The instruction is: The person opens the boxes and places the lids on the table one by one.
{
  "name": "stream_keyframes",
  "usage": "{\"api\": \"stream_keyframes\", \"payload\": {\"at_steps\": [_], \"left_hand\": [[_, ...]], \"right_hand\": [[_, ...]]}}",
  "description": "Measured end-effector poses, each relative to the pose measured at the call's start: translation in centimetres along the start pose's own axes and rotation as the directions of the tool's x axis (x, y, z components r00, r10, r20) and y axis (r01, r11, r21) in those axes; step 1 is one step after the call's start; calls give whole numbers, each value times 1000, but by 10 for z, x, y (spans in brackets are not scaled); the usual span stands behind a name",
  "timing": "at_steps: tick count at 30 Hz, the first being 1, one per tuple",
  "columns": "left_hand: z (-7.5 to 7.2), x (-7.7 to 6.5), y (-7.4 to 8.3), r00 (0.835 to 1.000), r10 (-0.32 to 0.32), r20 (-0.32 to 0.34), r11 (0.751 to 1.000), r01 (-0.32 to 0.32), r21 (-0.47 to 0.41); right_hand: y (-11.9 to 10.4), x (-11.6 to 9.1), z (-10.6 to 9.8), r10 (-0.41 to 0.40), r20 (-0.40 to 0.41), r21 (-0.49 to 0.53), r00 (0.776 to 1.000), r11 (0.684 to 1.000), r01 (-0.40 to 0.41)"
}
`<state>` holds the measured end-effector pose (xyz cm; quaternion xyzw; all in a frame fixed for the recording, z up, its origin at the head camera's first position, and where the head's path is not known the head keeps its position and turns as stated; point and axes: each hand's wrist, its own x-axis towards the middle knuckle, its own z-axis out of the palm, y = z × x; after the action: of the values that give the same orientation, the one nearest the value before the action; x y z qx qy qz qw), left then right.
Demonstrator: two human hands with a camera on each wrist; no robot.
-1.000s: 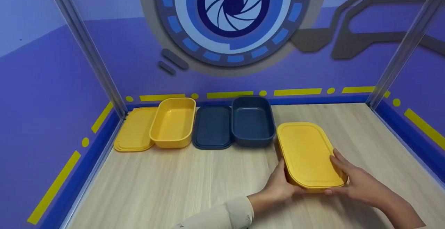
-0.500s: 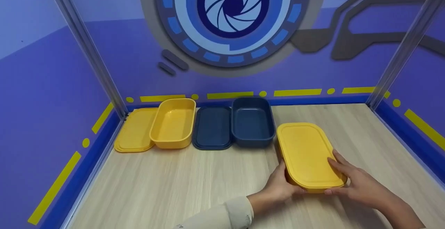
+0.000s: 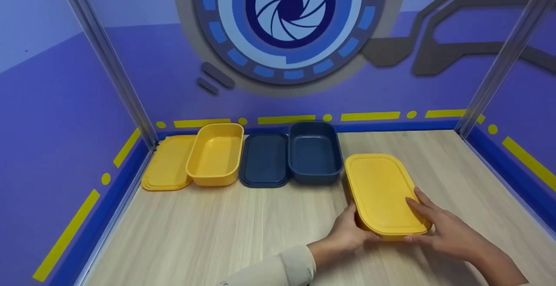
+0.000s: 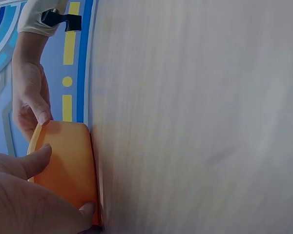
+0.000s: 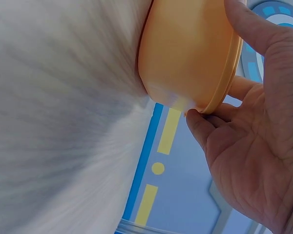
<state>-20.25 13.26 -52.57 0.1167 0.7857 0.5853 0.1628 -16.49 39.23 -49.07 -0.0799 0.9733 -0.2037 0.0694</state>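
Observation:
A yellow food container with its yellow lid on [image 3: 384,190] sits on the right part of the table, turned slightly. My left hand [image 3: 347,234] holds its near left corner, thumb along the front side. At the near right corner my right hand [image 3: 451,231] grips it, with fingers over the lid's edge and the thumb at the front. In the left wrist view the container's side [image 4: 68,156] shows between both hands, its base against the table. The right wrist view shows the right hand [image 5: 259,126] around the lid rim; some fingertips are hidden behind it.
Along the back wall lie a yellow lid [image 3: 169,164], an uncovered yellow container [image 3: 215,155], a dark blue lid [image 3: 265,160] and an uncovered dark blue container [image 3: 316,153], side by side. Printed purple panels [image 3: 391,94] enclose the wooden table [image 3: 234,225] behind and on both sides.
The right hand's fingers have slid slightly inward over the lid. The container and the left hand stay where they were.

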Motion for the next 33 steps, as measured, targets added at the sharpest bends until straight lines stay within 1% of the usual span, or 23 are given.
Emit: {"api": "stream_keyframes", "payload": {"at_steps": [4, 11, 17, 22, 33], "left_hand": [[0, -1, 0, 1000, 6, 0, 1000, -6, 18], [0, 0, -1, 1000, 8, 13, 1000, -9, 18], [0, 0, -1, 1000, 15, 6, 1000, -15, 7], [0, 1, -1, 1000, 11, 2, 1000, -11, 19], [-1, 0, 1, 1000, -4, 10, 1000, 4, 9]], "right_hand": [[-1, 0, 1, 11, 21, 1, 1000, 1000, -11], [-2, -1, 3, -20, -17, -44, 1000, 999, 20], [-2, -1, 3, -13, -4, -32, 1000, 999, 13], [-2, 0, 3, 4, 15, -32, 1000, 999, -3], [-2, -1, 2, -3, 19, -26, 1000, 1000, 3]]}}
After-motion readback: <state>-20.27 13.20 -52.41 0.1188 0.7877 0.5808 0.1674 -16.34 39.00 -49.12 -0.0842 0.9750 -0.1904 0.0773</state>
